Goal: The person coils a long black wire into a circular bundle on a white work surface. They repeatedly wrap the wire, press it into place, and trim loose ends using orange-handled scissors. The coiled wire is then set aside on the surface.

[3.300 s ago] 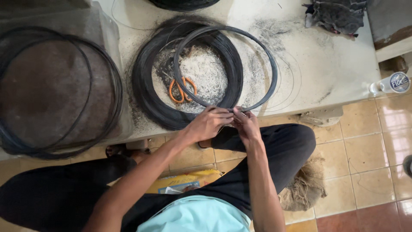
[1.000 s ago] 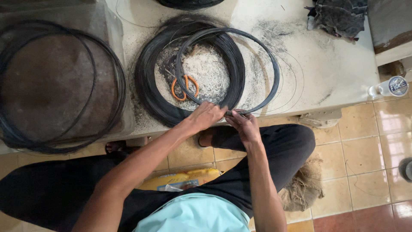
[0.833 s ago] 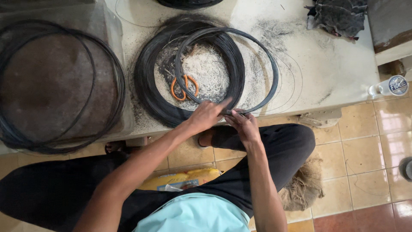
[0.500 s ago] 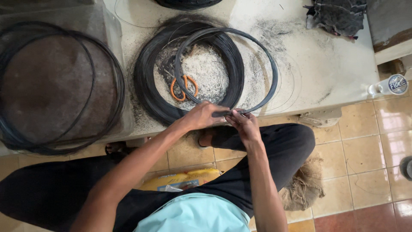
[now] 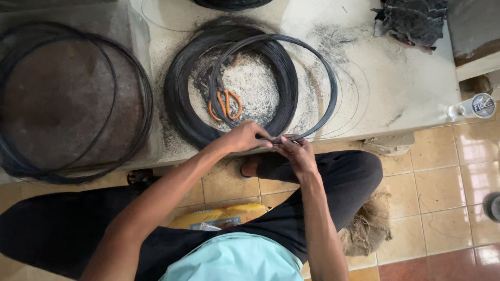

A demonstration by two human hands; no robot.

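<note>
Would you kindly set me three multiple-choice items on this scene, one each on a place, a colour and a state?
1. Where do the scissors lie?
A. on the tiled floor
B. inside the thick black coil
C. on the dark rag

2. What colour are the scissors' handles?
A. orange
B. green
C. white

3. How is the thin black ring held?
A. by the left hand alone
B. by neither hand
C. by both hands at its near edge

Key: 1 B, they rest on pale fibre within the thick black coil. 2 A, the loops are orange. 3 C, the left hand and right hand pinch it together.
</note>
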